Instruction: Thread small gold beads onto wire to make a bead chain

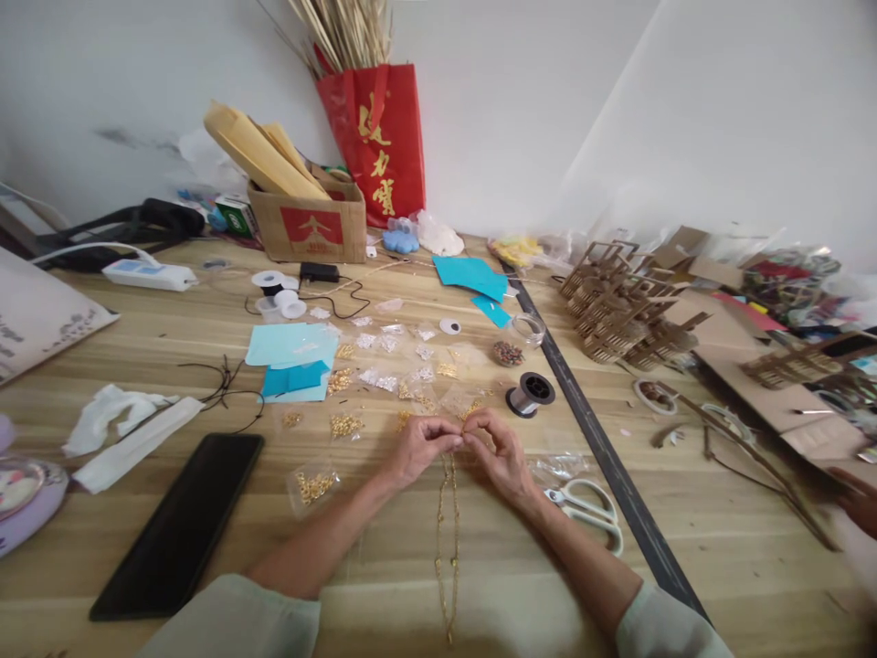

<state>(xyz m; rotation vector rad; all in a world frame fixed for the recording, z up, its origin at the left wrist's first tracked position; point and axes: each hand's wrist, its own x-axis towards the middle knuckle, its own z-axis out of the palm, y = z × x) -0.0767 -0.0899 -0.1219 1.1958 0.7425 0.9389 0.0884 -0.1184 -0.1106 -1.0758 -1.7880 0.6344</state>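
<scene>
One gold chain (456, 530) is laid in a long loop on the table (384, 594), its top pinched by closed fingertips of left hand (417, 448) and right hand (503, 457). Ornaments are already attached; closure cannot be confirmed. Loose gold pieces (313, 486) are left bagged nearby.

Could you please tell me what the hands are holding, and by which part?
A gold chain, pinched at its top end between the fingertips.

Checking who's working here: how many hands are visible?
3: left hand and right hand at the gold chain's top, another person's hand partly cut off at the right edge.
</scene>
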